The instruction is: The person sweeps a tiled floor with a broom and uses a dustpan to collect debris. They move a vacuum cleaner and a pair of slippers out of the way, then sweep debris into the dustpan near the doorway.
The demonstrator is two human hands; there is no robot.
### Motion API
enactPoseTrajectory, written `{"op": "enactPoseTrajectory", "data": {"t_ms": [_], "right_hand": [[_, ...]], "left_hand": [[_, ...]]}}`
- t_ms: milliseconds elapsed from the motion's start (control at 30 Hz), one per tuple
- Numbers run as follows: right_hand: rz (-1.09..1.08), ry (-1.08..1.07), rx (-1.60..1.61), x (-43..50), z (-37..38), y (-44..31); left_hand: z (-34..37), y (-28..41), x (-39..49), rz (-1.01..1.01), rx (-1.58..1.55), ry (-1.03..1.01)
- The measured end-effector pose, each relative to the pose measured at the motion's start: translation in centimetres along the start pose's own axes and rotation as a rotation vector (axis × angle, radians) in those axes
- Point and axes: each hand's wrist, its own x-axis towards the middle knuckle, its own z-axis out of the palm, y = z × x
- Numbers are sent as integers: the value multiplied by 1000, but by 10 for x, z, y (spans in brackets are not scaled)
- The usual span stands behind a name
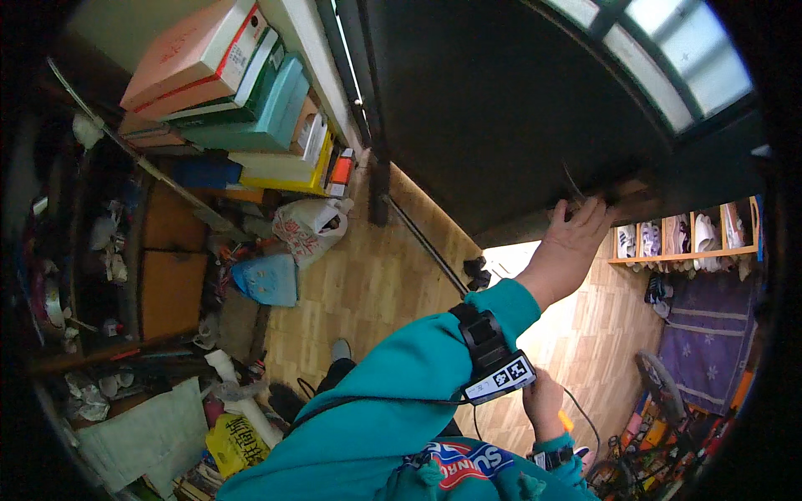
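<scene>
My left hand reaches across to the lower edge of a large dark door panel. Its fingertips touch that edge beside a brownish part in shadow; a thin line, perhaps a wire, shows just above them. Whether the fingers grip anything is unclear. Lower down, close to my body, is my right hand. The strapped device on my left forearm covers its fingers, so what it holds cannot be made out. A small orange thing shows by the right wrist.
Stacked shoeboxes stand at the upper left, above a plastic bag and a blue bag. A dark bar crosses the wood-patterned floor. At right are a shoe rack, a purple patterned cloth and a bicycle wheel.
</scene>
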Motion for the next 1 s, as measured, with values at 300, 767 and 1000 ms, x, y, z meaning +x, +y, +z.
{"op": "enactPoseTrajectory", "data": {"t_ms": [300, 767, 1000], "right_hand": [[-342, 135, 548, 153, 93, -18], [-111, 41, 68, 21, 9, -19], [-198, 291, 106, 3, -36, -37]], "left_hand": [[-5, 1, -12, 9, 91, -50], [-13, 6, -5, 5, 184, -137], [-14, 8, 0, 1, 305, -246]]}}
